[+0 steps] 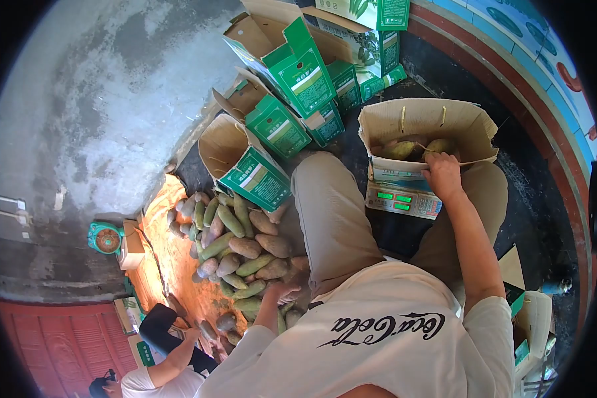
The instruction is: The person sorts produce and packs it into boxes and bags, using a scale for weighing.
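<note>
My right hand (442, 171) is at the front wall of an open cardboard box (474, 136), its fingers curled over the rim beside a yellow cord. Inside the box lie a greenish tuber (399, 150) and another tuber partly behind my fingers. The box stands on a digital scale (404, 200) with lit green displays, between my knees. My left hand (283, 292) reaches down at the near right side of a pile of green and brown tubers (245, 248). Its fingers are blurred against the pile, and whether they hold a tuber is unclear.
Several green and brown boxes (266, 171) stand beyond the pile. Another person (172, 368) in a white top is at the lower left, one hand near the tubers. A green fan (105, 237) stands by the left wall. A container (536, 318) is at the lower right.
</note>
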### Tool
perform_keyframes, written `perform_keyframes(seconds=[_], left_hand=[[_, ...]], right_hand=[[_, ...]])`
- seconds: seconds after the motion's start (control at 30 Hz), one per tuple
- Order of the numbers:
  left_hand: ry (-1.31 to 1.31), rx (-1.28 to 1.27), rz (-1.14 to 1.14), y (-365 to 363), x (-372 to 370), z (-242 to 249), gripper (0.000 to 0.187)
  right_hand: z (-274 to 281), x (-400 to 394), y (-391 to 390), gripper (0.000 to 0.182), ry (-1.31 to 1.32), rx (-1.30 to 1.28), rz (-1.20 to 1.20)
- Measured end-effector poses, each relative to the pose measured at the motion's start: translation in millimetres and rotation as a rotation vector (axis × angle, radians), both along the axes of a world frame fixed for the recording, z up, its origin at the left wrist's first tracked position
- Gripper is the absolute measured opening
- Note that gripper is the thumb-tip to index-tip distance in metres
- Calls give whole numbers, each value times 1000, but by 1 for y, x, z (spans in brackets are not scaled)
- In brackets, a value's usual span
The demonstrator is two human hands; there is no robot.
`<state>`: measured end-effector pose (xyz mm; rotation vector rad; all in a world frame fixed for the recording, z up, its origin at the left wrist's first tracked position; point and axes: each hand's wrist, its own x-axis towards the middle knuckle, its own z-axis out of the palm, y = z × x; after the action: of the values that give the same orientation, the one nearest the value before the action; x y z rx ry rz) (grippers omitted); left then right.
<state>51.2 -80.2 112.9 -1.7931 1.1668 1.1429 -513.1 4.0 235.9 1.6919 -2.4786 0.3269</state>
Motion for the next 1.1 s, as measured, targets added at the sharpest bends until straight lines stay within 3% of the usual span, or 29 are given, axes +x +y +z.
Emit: perform_keyframes(seconds=[0.3, 0.43, 0.53, 0.77, 0.93, 1.1], left_hand=[[-9, 113, -155, 1, 6, -13, 61], [-51, 84, -165, 8, 35, -88, 61], [-188, 10, -228, 14, 28, -94, 60], [-130, -227, -289, 22, 56, -142, 62], [-182, -132, -580, 21, 34, -95, 58], [-130, -256, -435, 11, 36, -92, 50]], right_hand=[[-3, 1, -2, 24, 6, -18, 2], [-3, -1, 0, 25, 27, -11, 6], [-2, 0, -1, 25, 20, -28, 17], [-2, 1, -1, 25, 4, -30, 1], [-1, 1, -1, 25, 1, -14, 2], [-2, 0, 1, 24, 3, 11, -3]])
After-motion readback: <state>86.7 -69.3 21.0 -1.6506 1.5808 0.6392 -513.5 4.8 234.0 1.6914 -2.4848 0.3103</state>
